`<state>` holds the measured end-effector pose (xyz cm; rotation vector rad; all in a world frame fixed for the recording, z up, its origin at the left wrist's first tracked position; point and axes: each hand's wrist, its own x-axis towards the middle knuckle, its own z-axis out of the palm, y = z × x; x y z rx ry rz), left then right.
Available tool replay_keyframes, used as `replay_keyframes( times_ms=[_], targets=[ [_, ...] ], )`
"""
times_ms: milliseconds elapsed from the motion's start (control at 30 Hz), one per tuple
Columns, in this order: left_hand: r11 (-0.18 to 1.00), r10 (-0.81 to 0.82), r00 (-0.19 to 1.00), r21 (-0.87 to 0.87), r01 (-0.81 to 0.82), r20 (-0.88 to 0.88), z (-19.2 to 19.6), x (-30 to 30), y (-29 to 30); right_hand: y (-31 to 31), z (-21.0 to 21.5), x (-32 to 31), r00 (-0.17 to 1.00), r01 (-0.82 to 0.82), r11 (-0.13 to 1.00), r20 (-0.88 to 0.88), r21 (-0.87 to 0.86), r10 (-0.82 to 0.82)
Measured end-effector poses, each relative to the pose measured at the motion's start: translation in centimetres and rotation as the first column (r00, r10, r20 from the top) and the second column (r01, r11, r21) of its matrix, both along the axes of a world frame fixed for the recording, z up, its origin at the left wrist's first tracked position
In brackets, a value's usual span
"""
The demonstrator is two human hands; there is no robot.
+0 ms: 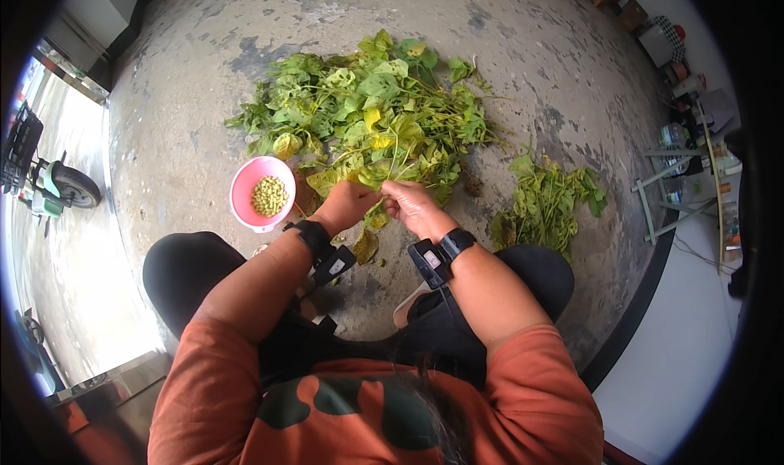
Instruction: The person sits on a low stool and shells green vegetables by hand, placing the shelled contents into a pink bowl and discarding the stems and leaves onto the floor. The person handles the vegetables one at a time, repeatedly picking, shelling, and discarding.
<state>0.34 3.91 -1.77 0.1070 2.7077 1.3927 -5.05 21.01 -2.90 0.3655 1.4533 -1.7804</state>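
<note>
My left hand (346,207) and my right hand (413,207) meet at the near edge of a heap of leafy green bean plants (367,89). Both are closed, with thumbs and fingertips pinched almost together. Whatever lies between the fingertips is too small and covered to make out. Thin stems and yellowing leaves (381,141) lie just beyond the fingers. Left of my left hand stands a pink plastic bowl (239,189) on the floor, with shelled pale green beans (269,196) in it.
A smaller bunch of bean plants (547,200) lies by my right knee. Dry leaves (365,246) are scattered between my feet. Along the right wall stands a folding-legged table (674,175) with bottles near it. A parked scooter (61,183) shows beyond the bright doorway at left.
</note>
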Motion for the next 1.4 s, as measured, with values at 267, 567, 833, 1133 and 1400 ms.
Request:
replay_keyframes(
  times_ms=[267,567,833,1133,1400],
  targets=[
    [0.645,-0.21,0.722,0.648,-0.404,0.659,-0.2,-1.0,-1.8,0.6,0.0,-0.4,0.996,-0.068,0.986,-0.061,-0.151,0.06],
    [0.888,-0.019,0.802,0.378,-0.261,0.597,1.5,-0.9,-0.6,-0.4,0.5,0.5,0.934,-0.135,0.989,-0.325,0.063,0.148],
    [0.849,-0.103,0.828,0.483,-0.215,0.551,1.1,-0.9,-2.4,0.2,2.1,-0.8,0.961,-0.013,0.996,-0.273,0.088,0.037],
    [0.992,0.107,0.994,-0.074,-0.104,0.037,-1.4,0.6,0.1,-0.2,3.7,-0.6,0.984,0.039,0.998,-0.172,-0.046,-0.046],
    [0.937,0.197,0.979,-0.283,-0.203,-0.053,-1.0,0.0,0.1,-0.7,4.9,-0.4,0.994,0.04,0.991,-0.094,-0.125,-0.052]
  ],
)
